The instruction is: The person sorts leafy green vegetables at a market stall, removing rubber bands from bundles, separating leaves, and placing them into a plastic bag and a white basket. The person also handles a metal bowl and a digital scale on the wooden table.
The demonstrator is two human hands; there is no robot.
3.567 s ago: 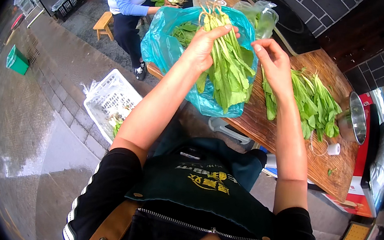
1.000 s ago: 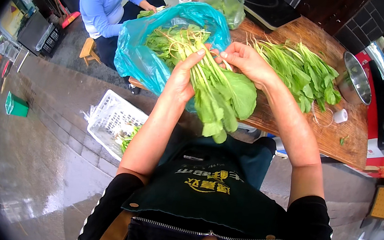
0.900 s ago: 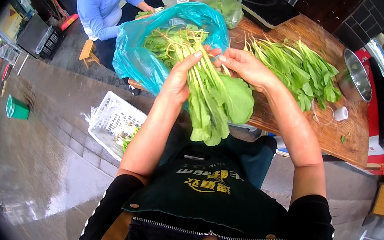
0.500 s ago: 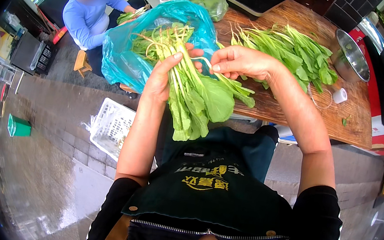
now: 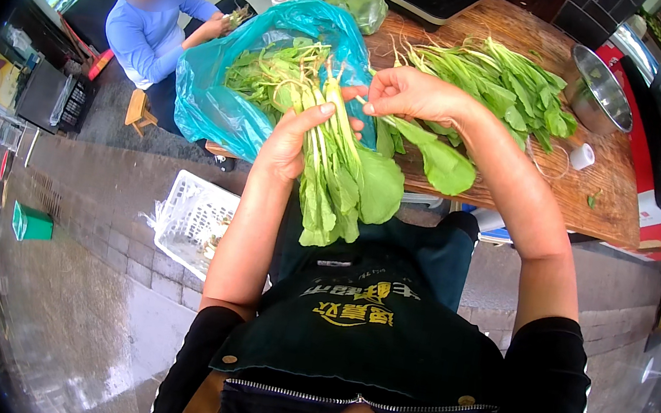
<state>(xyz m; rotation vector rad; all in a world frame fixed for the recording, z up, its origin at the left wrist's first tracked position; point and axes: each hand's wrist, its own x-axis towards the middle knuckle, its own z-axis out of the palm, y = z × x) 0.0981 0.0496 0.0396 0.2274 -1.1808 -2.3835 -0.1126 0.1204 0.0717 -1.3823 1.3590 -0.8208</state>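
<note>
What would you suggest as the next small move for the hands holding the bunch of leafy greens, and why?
Probably draw the right hand rightward to pull its pinched stalk free. The left hand grips the bunch of greens by the stems, leaves hanging, while one leafy stalk already splays away toward the sorted pile on the wooden table.

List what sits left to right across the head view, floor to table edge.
green bin → white plastic basket → left hand holding bunch of leafy greens → right hand → steel bowl
</note>
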